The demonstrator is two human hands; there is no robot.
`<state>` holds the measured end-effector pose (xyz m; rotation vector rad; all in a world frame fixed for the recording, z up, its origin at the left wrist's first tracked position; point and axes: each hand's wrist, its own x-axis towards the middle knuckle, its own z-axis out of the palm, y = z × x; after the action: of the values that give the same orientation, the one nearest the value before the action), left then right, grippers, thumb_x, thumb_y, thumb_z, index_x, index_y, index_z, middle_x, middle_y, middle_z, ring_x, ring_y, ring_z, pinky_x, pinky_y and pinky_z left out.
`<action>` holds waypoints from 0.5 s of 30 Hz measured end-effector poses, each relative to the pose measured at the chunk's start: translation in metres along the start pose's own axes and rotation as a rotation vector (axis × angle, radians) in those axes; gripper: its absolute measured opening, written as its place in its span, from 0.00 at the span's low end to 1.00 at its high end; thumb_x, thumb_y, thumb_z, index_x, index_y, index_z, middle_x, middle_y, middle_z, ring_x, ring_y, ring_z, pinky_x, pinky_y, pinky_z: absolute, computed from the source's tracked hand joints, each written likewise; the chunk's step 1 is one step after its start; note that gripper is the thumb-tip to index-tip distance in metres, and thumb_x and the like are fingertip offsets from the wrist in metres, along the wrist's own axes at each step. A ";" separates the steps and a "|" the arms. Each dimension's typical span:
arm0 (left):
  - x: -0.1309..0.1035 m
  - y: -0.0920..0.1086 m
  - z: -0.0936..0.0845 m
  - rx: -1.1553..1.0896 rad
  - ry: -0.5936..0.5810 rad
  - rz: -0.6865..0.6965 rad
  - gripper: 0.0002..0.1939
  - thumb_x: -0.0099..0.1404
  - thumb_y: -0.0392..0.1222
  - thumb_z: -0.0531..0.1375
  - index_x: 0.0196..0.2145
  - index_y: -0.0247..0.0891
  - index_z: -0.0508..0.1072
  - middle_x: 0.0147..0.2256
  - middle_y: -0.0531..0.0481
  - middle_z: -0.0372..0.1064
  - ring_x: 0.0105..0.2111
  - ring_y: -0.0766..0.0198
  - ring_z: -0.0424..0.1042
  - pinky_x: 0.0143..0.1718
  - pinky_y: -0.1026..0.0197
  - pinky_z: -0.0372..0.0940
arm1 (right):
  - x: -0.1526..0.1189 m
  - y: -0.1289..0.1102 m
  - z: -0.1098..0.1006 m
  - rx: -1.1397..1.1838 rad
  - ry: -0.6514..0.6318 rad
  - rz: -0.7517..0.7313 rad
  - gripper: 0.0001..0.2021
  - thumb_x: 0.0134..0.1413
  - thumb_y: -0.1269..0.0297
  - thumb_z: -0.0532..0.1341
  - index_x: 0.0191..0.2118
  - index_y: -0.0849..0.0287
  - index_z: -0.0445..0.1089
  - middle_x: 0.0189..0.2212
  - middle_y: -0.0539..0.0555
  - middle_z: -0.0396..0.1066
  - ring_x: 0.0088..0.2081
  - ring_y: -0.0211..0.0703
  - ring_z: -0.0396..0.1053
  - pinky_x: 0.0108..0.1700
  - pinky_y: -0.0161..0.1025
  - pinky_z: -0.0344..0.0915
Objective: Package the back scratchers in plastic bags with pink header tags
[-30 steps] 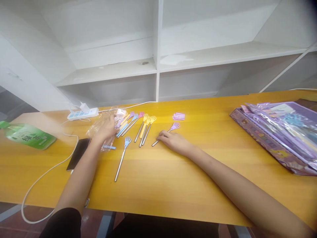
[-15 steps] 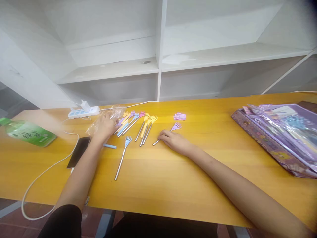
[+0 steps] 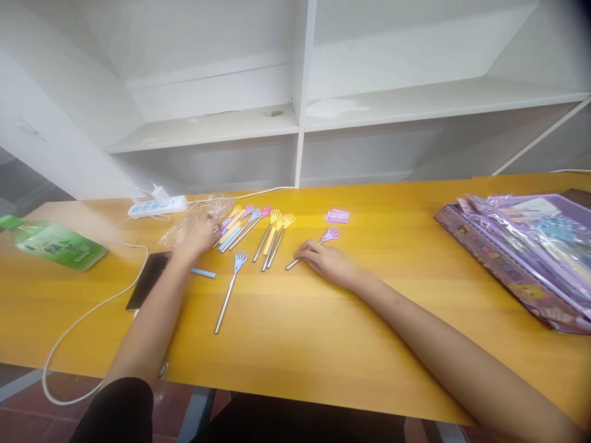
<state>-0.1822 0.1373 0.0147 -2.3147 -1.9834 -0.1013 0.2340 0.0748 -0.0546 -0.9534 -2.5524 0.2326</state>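
My right hand (image 3: 325, 261) rests low on the table, its fingers closed on a back scratcher with a purple claw head (image 3: 330, 234) and a metal rod. At the left end of a row of scratchers is my left hand (image 3: 202, 234), fingers curled down by a purple handle (image 3: 226, 225); what they grip is hidden. The row includes a pink-headed scratcher (image 3: 266, 211) and several yellow-headed scratchers (image 3: 288, 220). Nearer me lies a blue-headed scratcher (image 3: 240, 261) with a bare metal rod. A loose blue tube (image 3: 204, 273) is beside my left wrist.
Crumpled clear plastic (image 3: 173, 231) lies behind my left hand. At left are a power strip (image 3: 159, 207), a green bottle (image 3: 58, 245) on its side, a phone (image 3: 146, 282) and a white cable (image 3: 87, 317). Pink labels (image 3: 337, 216) lie far back; a purple box (image 3: 489, 261) of packets stands right.
The view has shifted slightly. Both hands stay in almost the same places, the right still on the purple-headed back scratcher.
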 end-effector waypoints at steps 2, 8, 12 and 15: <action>0.002 0.001 0.005 0.024 0.017 0.005 0.15 0.68 0.48 0.59 0.44 0.41 0.82 0.57 0.36 0.67 0.57 0.42 0.67 0.63 0.40 0.60 | 0.000 0.000 0.001 0.003 0.001 -0.001 0.17 0.74 0.67 0.51 0.57 0.54 0.73 0.52 0.60 0.72 0.45 0.48 0.76 0.49 0.46 0.73; 0.003 0.004 0.013 0.084 0.037 0.087 0.19 0.70 0.49 0.56 0.38 0.35 0.83 0.53 0.32 0.72 0.61 0.40 0.63 0.64 0.41 0.57 | 0.001 -0.001 -0.002 -0.009 0.001 -0.010 0.16 0.74 0.67 0.51 0.57 0.55 0.73 0.51 0.60 0.72 0.44 0.48 0.76 0.48 0.45 0.73; 0.004 0.006 0.010 0.081 0.023 0.081 0.19 0.69 0.51 0.57 0.35 0.36 0.84 0.51 0.34 0.75 0.59 0.41 0.63 0.64 0.42 0.57 | 0.000 -0.002 -0.004 -0.043 -0.003 -0.024 0.16 0.74 0.67 0.51 0.56 0.54 0.73 0.51 0.59 0.73 0.43 0.46 0.75 0.46 0.42 0.71; 0.004 0.008 0.007 0.043 -0.022 0.074 0.22 0.69 0.54 0.56 0.32 0.38 0.84 0.49 0.35 0.76 0.58 0.43 0.65 0.65 0.42 0.56 | 0.000 -0.003 -0.004 -0.062 -0.006 -0.020 0.15 0.74 0.67 0.51 0.55 0.54 0.73 0.51 0.59 0.73 0.42 0.45 0.75 0.45 0.41 0.70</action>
<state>-0.1735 0.1405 0.0082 -2.3695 -1.8874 -0.0272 0.2342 0.0731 -0.0500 -0.9503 -2.5875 0.1512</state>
